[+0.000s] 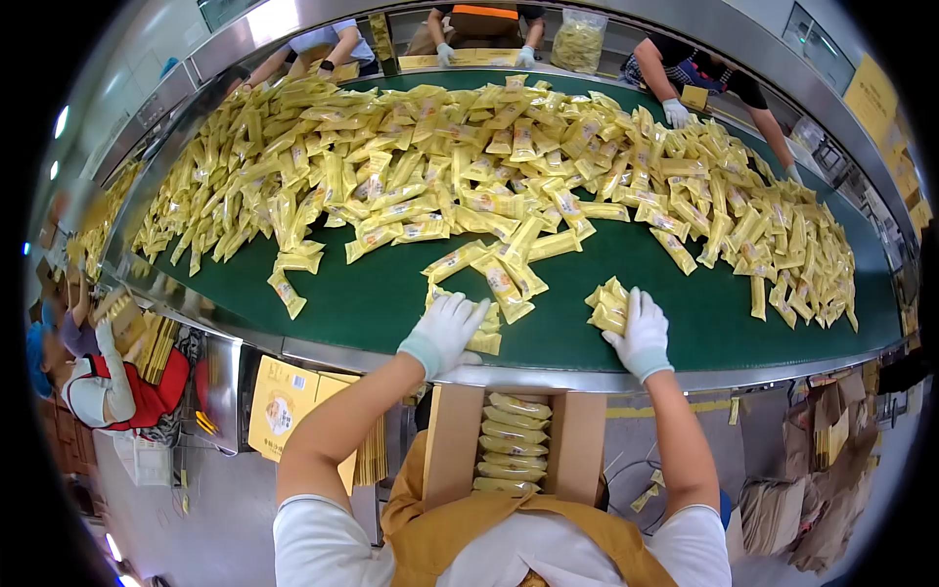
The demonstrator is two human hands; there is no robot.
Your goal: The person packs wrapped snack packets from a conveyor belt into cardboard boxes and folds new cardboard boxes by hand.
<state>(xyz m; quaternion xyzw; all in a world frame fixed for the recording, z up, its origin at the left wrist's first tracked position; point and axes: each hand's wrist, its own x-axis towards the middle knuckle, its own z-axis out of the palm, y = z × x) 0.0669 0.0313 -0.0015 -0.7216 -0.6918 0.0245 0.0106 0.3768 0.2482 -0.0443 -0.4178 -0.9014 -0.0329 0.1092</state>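
My left hand, in a white glove, is at the near edge of the green belt. Its fingers and thumb are around several yellow packets, partly hidden by the hand. My right hand, also gloved, grips a small bunch of yellow packets from their right side. Loose packets lie just beyond my left hand. Below the belt edge, against my body, an open cardboard box holds a column of packets lying flat.
A large heap of yellow packets spreads across the green belt. A metal rim borders it. Flat yellow cartons stand at left, brown cardboard at right. Co-workers' gloved hands are along the far side.
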